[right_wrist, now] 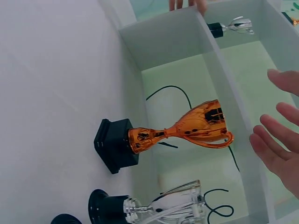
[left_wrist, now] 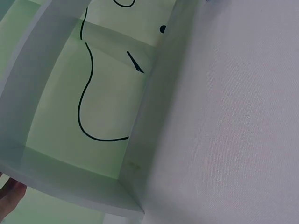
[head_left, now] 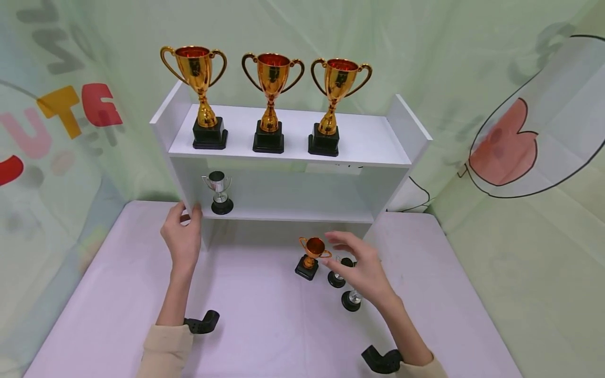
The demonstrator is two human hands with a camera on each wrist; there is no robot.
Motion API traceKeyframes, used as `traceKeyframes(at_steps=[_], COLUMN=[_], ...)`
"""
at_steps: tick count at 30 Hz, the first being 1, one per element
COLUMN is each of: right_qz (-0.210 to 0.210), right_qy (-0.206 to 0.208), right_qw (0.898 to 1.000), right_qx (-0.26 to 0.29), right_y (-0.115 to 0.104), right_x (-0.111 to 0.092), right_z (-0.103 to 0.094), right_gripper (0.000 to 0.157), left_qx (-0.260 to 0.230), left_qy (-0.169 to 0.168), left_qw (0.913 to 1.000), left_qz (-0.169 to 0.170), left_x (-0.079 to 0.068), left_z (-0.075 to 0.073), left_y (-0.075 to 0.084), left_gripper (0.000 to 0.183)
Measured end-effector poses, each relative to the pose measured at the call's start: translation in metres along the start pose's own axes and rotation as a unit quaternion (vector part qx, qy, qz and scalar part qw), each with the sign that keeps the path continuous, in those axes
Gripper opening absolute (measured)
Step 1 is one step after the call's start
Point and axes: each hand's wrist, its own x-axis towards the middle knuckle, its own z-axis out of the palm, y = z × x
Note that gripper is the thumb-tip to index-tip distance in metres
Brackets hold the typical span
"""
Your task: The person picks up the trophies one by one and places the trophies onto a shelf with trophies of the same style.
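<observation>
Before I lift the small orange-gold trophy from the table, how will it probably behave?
The small orange-gold trophy will probably keep its shape, since its cup looks rigid. Its glossy surface may feel slippery. Pushed high up, it might tip, because the wide cup stands on a narrow stem.

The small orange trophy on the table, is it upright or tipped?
Upright: the trophy has its black base on the table, cup opening upward.

Both arms point(head_left: 177, 294) reach forward — left hand point(head_left: 183, 239) gripping with bent fingers point(head_left: 177, 213), right hand point(head_left: 363, 265) angled inward, loosely curved, thumb point(head_left: 339, 268) apart
</observation>
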Motion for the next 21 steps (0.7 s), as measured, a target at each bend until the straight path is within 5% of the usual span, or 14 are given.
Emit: traceKeyframes(at_steps=[9,21], right_qz=[0.092,0.121], right_qy=[-0.014,-0.023], right_qw=[0.996,0.992], right_qx=[-0.008,0.007], right_y=[0.012,0.022], right_x=[-0.004,0.003], right_z=[0.011,0.026], right_gripper=[0.055,0.059], left_qx=[-0.001,0.003], left_qy=[-0.002,-0.001], left_qw=[1.0,1.0], left_qz=[-0.002,0.002], left_x=[0.0,-0.001], left_z=[0.0,-0.001], left_y=[-0.001,0.0], left_gripper=[0.025,0.026])
